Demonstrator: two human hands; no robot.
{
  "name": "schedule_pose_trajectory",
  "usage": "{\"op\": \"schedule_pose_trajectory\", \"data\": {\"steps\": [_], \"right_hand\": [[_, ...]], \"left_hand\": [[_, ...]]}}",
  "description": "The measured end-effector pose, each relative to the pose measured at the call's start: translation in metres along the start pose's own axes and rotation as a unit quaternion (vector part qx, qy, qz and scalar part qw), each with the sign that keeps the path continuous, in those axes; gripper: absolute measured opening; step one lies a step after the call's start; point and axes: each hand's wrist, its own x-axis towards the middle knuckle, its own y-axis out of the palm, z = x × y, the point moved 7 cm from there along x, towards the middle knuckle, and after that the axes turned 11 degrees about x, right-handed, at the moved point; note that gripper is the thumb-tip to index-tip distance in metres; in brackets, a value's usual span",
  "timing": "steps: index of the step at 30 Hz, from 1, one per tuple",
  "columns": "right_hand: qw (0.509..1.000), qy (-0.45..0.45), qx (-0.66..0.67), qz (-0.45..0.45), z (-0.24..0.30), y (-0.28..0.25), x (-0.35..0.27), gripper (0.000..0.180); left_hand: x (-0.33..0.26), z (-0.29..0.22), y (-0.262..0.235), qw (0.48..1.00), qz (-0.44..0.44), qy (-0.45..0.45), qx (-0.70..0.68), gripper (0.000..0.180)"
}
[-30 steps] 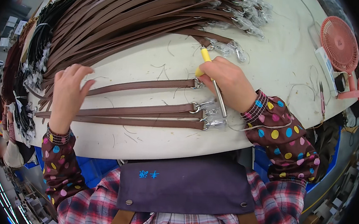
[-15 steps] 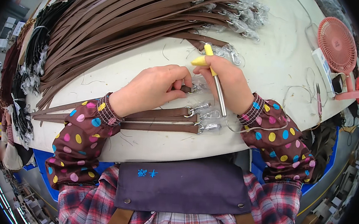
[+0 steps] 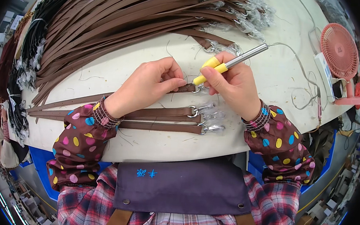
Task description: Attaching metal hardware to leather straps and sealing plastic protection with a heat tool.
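My left hand is closed in a pinch on the end of a brown strap. A metal ring and clear plastic wrap are at that end. My right hand grips a corded pen-shaped tool with a yellow grip and a metal barrel. Its yellow end points down-left at the ring; from here I cannot tell whether it touches. A second yellow piece shows by the right fingers, perhaps a fingertip cover. Nearer me lie several brown straps, their metal rings and plastic-wrapped ends pointing right.
A big bundle of brown straps spans the far left of the white table. Black straps hang at the left edge. At right stand a pink fan and a white power strip, with a pink-handled tool nearby.
My right hand has turned the tool: its metal end swung from pointing down toward me to up and right, its yellow end now at the ring. My left hand keeps its pinch on the strap.
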Motion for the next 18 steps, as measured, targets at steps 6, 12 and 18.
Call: {"op": "schedule_pose_trajectory", "data": {"steps": [6, 12, 18], "right_hand": [[0.992, -0.040, -0.114, 0.034, 0.0011, 0.0026, -0.0041, 0.017], [0.982, -0.118, -0.146, 0.022, -0.0047, 0.0000, -0.0051, 0.023], [0.981, -0.113, -0.158, 0.022, -0.0067, -0.0006, -0.0053, 0.023]], "left_hand": [[0.0012, 0.0022, 0.0034, 0.999, 0.012, -0.004, -0.036, 0.010], [0.0021, -0.0023, 0.0035, 0.999, 0.014, 0.005, -0.035, 0.011], [0.0025, -0.0023, 0.0042, 0.999, 0.014, 0.000, -0.030, 0.012]]}}
